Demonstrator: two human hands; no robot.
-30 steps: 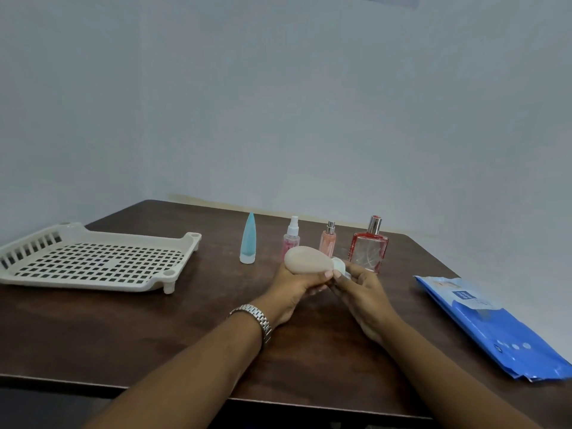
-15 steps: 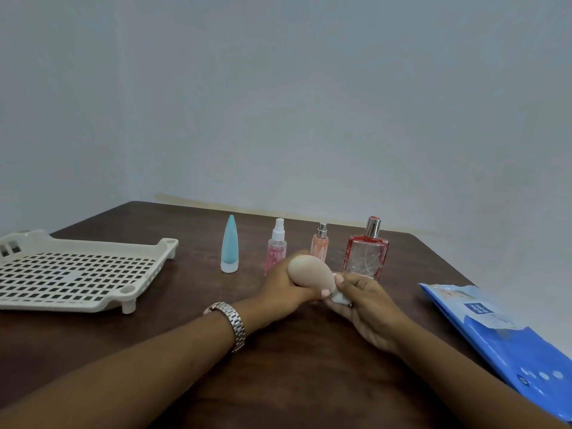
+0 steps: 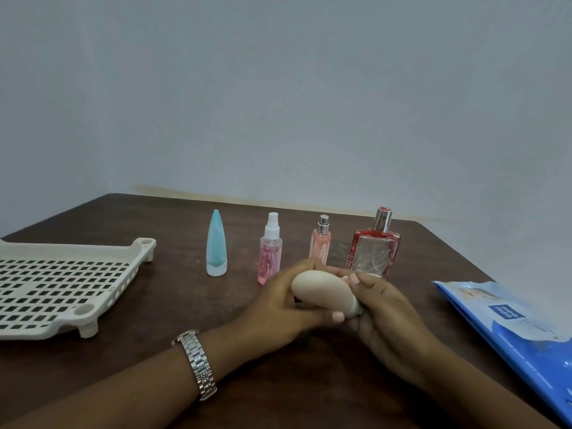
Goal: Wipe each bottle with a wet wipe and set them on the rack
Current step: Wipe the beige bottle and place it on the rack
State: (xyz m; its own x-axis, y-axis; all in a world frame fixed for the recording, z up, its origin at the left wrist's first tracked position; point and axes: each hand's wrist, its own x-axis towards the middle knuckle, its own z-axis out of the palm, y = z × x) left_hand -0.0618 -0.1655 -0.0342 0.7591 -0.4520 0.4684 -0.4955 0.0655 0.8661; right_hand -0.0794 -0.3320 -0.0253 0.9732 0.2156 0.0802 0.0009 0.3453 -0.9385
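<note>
A beige pear-shaped bottle (image 3: 318, 289) lies on its side between both hands above the table's middle. My left hand (image 3: 278, 308) grips its rounded body. My right hand (image 3: 380, 308) holds its narrow capped end, with a bit of white showing at the palm. Behind them stand a blue cone-shaped tube (image 3: 216, 243), a pink spray bottle (image 3: 270, 253), a small peach spray bottle (image 3: 320, 243) and a square red-edged perfume bottle (image 3: 376, 247). The white perforated rack (image 3: 55, 283) sits at the left, with nothing on it.
A blue pack of wet wipes (image 3: 520, 329) lies at the table's right edge. The dark wooden table (image 3: 173, 298) meets a pale wall behind the bottles. A metal watch (image 3: 198, 363) is on my left wrist.
The hands and the beige bottle have come a little lower and nearer to me. The view has swung right, so the rack sits further left. The grips look the same.
</note>
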